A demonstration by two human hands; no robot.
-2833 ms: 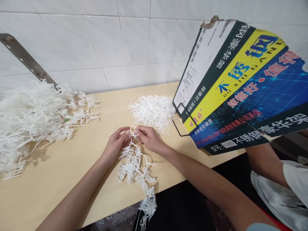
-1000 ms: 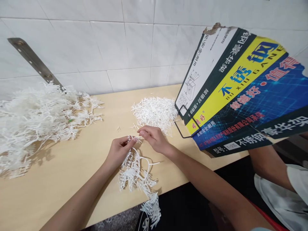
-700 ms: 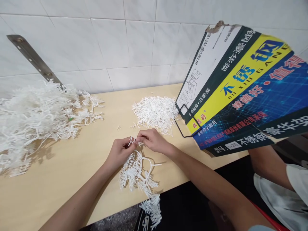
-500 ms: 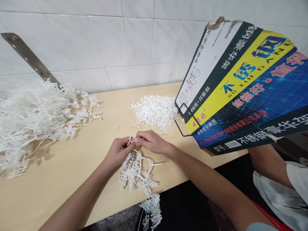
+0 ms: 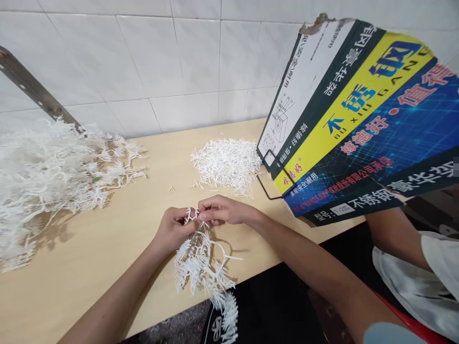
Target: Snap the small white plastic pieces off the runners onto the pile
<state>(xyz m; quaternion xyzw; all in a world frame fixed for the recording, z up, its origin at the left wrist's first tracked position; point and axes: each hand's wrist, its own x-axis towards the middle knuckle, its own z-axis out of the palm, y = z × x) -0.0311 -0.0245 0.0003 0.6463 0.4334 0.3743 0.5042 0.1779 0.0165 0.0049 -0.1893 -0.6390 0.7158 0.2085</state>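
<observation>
A strand of white plastic sprue point(image 5: 201, 258), thick with small branching pieces, hangs from my fingers and trails over the table's front edge. My left hand point(image 5: 175, 230) is closed on its upper end, where a few bare forked stubs stick up between thumb and fingers. Right beside it, my right hand point(image 5: 225, 211) pinches the same strand, its fingertips close to the left ones. Small prongs poke out below the right fingertips. Just beyond my hands lies a pile of loose white plastic pieces point(image 5: 227, 163).
A large heap of white sprues point(image 5: 53, 177) covers the table's left side, under a metal bracket point(image 5: 39, 93) on the tiled wall. At right stands a printed cardboard panel point(image 5: 358, 114) with a black wire frame point(image 5: 268, 195) at its corner. Behind it shows another person's arm point(image 5: 394, 236).
The view has shifted slightly. My right hand's fingers have turned a little at the strand, and small prongs now show below them. The strand hangs slightly lower.
</observation>
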